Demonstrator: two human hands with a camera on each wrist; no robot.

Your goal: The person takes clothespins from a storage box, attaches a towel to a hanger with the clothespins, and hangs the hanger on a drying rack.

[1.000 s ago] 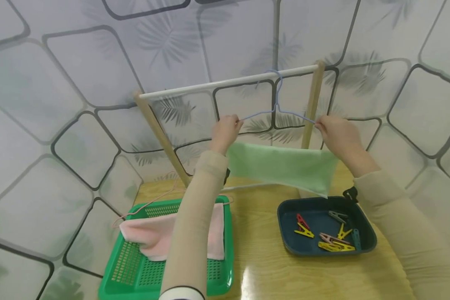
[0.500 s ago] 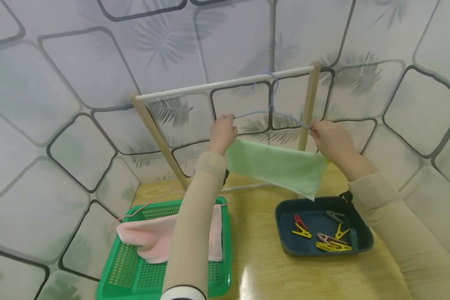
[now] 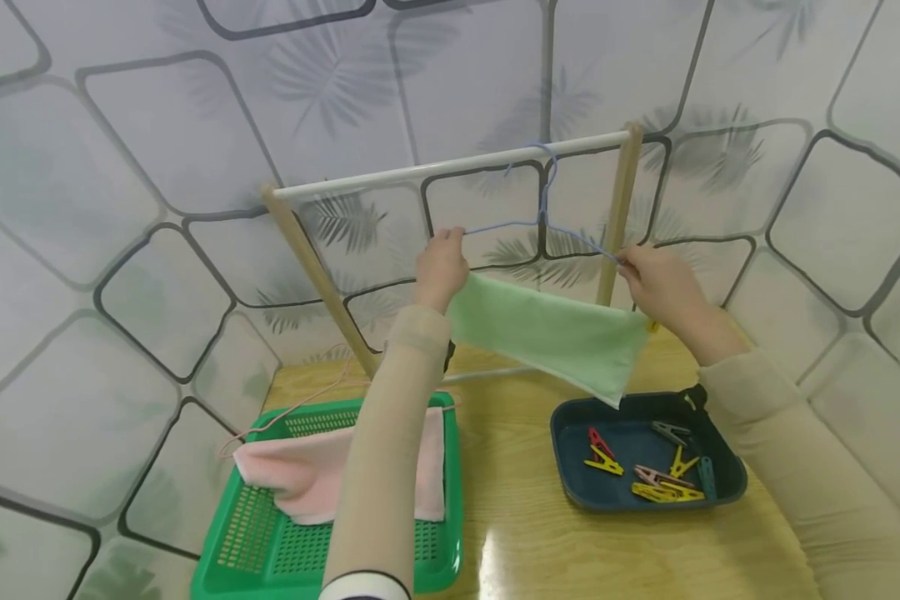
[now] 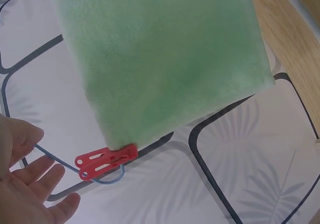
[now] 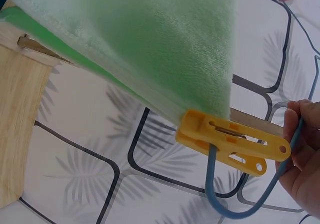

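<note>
A blue wire clothes hanger [image 3: 546, 196] has its hook over the white rod [image 3: 420, 172] of a wooden-legged rack. My left hand [image 3: 442, 268] pinches the hanger's left arm, and my right hand [image 3: 663, 283] pinches its right arm. From the hanger droops a green towel [image 3: 547, 329], its right side lower than its left. In the left wrist view a red clothespin [image 4: 106, 162] clamps one corner of the towel at the hanger's bent end. A yellow clothespin [image 5: 232, 140] clamps the other corner in the right wrist view, beside my right fingers.
At the left on the wooden table [image 3: 510, 467], a green basket [image 3: 457, 500] holds a pink towel [image 3: 307, 475] and a pink hanger [image 3: 300, 408]. A dark blue tray [image 3: 570, 417] with several clothespins [image 3: 663, 492] stands at the right. Patterned cloth walls surround the table.
The hanger, hooked on the rod, has shifted slightly left, and its right arm has tilted down with my right hand. The towel's right side hangs lower, and the yellow clothespin has come into view.
</note>
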